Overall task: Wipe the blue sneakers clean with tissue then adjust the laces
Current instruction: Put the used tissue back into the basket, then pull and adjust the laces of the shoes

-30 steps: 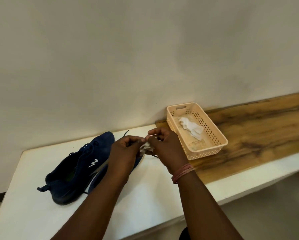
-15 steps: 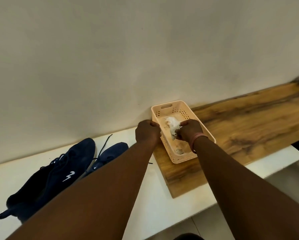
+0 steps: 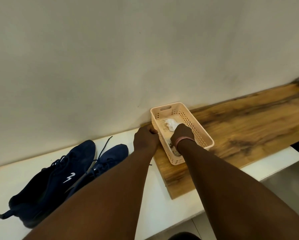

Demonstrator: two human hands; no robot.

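Both my arms stretch forward over the white bench (image 3: 100, 201). My left hand (image 3: 145, 140) sits at the near-left rim of the peach basket (image 3: 199, 134), its fingers curled over that rim and gripping it. My right hand (image 3: 182, 134) is down inside the basket, back of the hand up, a pink band at the wrist; its fingers point into the white tissue (image 3: 170, 124) and touch it, but I cannot tell whether they are pinched on it or apart. The basket stands on a wooden board (image 3: 249, 129) against the wall. The blue sneakers (image 3: 64, 174) lie side by side on the bench to my left, laces loose, well apart from the basket.
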